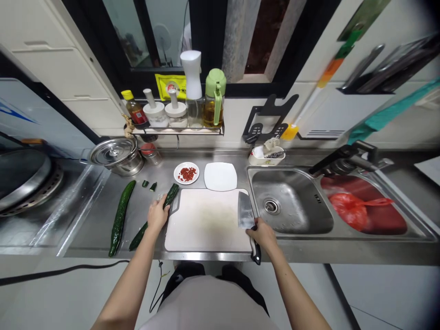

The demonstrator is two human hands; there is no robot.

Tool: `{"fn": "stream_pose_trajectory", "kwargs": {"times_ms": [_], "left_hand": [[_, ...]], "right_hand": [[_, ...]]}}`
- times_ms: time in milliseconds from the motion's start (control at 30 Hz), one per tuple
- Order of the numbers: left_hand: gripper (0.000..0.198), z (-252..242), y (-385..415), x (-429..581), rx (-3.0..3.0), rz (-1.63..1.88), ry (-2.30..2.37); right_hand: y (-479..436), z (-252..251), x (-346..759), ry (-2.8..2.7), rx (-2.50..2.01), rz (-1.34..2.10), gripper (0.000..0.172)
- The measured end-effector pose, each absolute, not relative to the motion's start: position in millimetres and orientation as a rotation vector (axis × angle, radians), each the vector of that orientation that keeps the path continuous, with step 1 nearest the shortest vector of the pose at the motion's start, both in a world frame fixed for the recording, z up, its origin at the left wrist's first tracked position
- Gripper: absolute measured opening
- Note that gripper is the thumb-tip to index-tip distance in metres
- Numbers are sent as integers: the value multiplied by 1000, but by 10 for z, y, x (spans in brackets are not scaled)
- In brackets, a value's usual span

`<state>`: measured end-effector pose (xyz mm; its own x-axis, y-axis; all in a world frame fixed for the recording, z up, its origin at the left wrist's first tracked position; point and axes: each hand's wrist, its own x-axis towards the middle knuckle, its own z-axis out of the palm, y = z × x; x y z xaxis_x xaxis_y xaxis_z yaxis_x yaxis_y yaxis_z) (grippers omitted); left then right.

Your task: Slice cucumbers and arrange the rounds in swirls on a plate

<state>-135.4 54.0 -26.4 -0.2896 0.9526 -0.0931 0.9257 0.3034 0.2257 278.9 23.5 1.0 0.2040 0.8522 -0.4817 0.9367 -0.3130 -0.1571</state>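
My left hand (158, 213) is closed around a dark green cucumber (171, 195) left of the cutting board, its fingers over the middle. The cucumber slants beside the white cutting board (199, 236), its upper end by the board's handle corner. At the board's right edge, my right hand (264, 234) is closed at the black handle of a cleaver (245, 211). The wide blade lies over the board and the handle end sticks out toward me. A second whole cucumber (120, 220) lies further left. Two small cut cucumber ends (153, 186) rest on the counter.
Behind the board stand a plate of chopped red chili (187, 174) and a white square plate (220, 176). A steel pot (118, 156) is at back left. The sink (295, 201) lies right, with a red plastic bag (350, 211) in its second basin. A spice rack (178, 131) hangs behind.
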Motion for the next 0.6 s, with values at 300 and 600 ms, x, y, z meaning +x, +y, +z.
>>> {"fn": "stream_pose_trajectory", "kwargs": {"times_ms": [300, 600], "left_hand": [[54, -152, 196, -977, 1918, 313, 1873], [52, -143, 117, -673, 1997, 56, 1690]], "right_hand": [[174, 0, 2888, 1696, 2312, -800, 39], [191, 74, 2835, 1773, 2355, -826, 25]]}}
